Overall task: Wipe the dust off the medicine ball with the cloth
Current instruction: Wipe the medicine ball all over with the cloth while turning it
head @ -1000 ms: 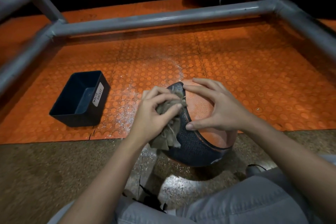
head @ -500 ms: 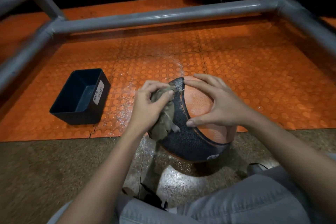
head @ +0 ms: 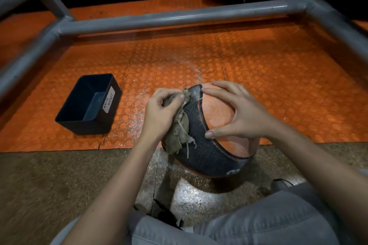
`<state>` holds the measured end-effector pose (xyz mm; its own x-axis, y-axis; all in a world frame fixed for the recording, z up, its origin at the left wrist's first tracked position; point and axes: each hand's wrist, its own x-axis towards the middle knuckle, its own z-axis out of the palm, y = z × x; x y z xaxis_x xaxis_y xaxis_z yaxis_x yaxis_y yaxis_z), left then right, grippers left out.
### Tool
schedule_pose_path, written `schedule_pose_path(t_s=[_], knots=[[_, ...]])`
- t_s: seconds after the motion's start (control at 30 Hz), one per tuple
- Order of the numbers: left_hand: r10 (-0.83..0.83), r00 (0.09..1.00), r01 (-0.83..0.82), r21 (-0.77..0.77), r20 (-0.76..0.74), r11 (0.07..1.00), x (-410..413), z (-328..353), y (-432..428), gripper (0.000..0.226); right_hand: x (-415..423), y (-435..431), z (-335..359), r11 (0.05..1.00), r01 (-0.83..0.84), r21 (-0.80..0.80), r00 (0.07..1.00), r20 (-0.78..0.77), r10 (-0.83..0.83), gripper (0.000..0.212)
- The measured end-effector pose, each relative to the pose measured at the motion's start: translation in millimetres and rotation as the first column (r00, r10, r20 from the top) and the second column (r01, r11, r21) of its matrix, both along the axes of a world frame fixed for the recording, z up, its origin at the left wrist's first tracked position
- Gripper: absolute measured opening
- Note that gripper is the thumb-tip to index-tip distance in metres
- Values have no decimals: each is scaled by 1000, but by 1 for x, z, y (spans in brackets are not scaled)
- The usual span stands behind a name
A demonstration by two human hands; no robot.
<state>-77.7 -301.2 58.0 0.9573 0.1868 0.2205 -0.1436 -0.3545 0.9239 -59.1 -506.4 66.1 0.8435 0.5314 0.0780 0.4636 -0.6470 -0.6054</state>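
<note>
Left of centre on the orange studded rubber mat [head: 278, 85], one dark rectangular plastic bin [head: 89, 127] is sitting with its top open, and I am seeing only its own dark walls and floor inside. One white label [head: 109, 100] on its right wall is reading "WASTE BASKET" in handwritten capitals.

Just right of the bin, one round medicine ball with orange and dark textured panels [head: 209, 151] is sitting across the near edge of the mat and the speckled stone floor [head: 39, 185]. A small white mark low on its dark panel is showing too small for me to read.

I am counting two hands and one cloth. The left hand [head: 159, 111] is gripping the frayed olive-brown cloth [head: 177, 133] with curled fingers and pressing it against the ball's dark left side. The right hand [head: 243, 113] is resting on the orange panel with its fingers spread and straight, gripping nothing, its thumb lying at the seam.

Grey metal tubes [head: 179, 18] are framing the mat.
</note>
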Motion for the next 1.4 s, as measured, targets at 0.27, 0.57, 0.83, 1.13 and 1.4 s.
schedule_pose_path(t_s=[0.27,0.57,0.83,1.13,1.4], knots=[[-292,935,191,406,202,894,-33,2,-24,16,8,-5,0,998,7,62,999,-36,-5,94],[128,990,-129,-13,-66,992,-4,2,-7,18,5,2,-2,1000,9,24,1000,21,-9,94],[-212,934,59,459,289,886,-35,-3,-35,26,14,-6,-3,994,38,99,999,-28,-35,95],[255,953,-226,-181,160,957,-16,-3,-25,26,5,-3,-5,994,87,71,996,7,-88,96],[-74,995,70,-60,-60,996,-20,2,-4,34,8,-1,-7,989,89,121,996,11,-91,92]])
